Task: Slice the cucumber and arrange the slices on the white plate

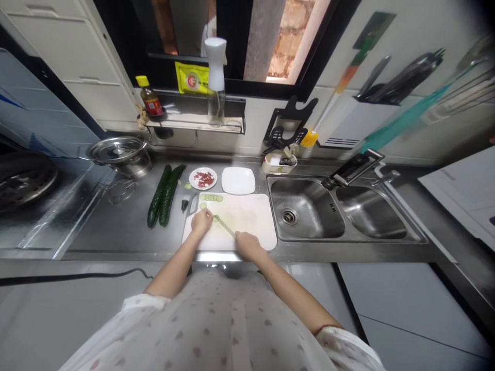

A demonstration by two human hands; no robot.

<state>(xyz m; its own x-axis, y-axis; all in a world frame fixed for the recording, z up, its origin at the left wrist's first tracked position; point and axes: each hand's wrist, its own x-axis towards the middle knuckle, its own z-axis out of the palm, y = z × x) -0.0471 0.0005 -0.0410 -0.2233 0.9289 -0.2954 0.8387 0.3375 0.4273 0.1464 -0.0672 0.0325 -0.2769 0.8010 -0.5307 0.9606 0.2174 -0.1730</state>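
My right hand is wrapped round the handle of a knife, its blade pointing left over the white cutting board. At the blade's tip lies a pale green cucumber slice. My left hand is closed just left of that slice, thumb and fingers pinched together; anything inside the pinch is too small to make out. Along the board's upper left edge runs a row of cucumber slices, with a single slice below it. A dark green cucumber end rests left of the board.
Two whole cucumbers lie to the left. Behind the board stand a round plate of chopped red bits and a white square plate. A lidded steel pot is at back left; a double sink borders the board's right side.
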